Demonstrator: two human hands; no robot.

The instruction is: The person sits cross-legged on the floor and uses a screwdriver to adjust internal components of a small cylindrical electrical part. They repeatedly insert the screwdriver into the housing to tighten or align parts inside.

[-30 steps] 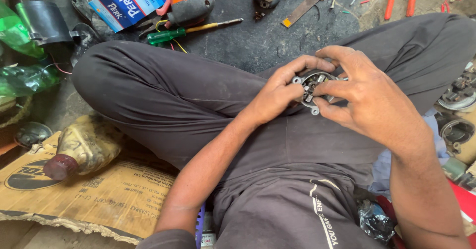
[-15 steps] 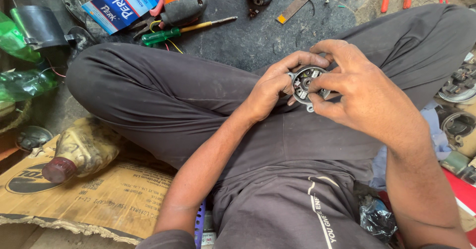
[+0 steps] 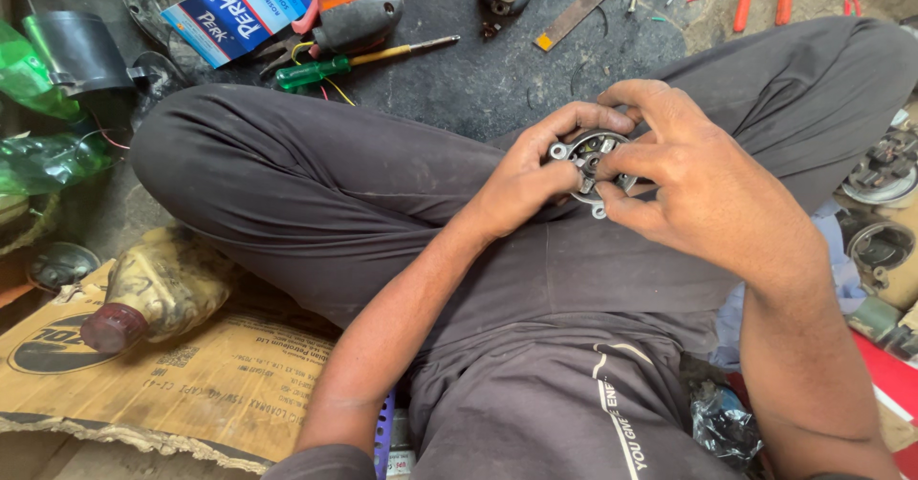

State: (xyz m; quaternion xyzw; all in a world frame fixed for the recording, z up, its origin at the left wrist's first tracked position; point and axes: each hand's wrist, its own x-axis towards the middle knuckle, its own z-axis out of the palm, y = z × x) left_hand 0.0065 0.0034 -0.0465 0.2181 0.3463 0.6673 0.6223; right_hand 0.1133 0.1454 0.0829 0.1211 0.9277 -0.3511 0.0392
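Round metal part [image 3: 588, 166] sits between both hands — left hand [image 3: 521, 179], right hand [image 3: 698, 188] clasp it.

Soft, even daylight fills the scene, bright enough to read every crease in the dark trousers [image 3: 316, 193]. No hard shadows here, just a faint dimness under the left hand [image 3: 521, 179] and right hand [image 3: 698, 188]. A small glare sits on the green screwdriver [image 3: 316, 69] and the plastic bottle [image 3: 158, 289]. Focus is crisp at the centre; the corners stretch and bend a little, wide-lens style. No motion blur at all.
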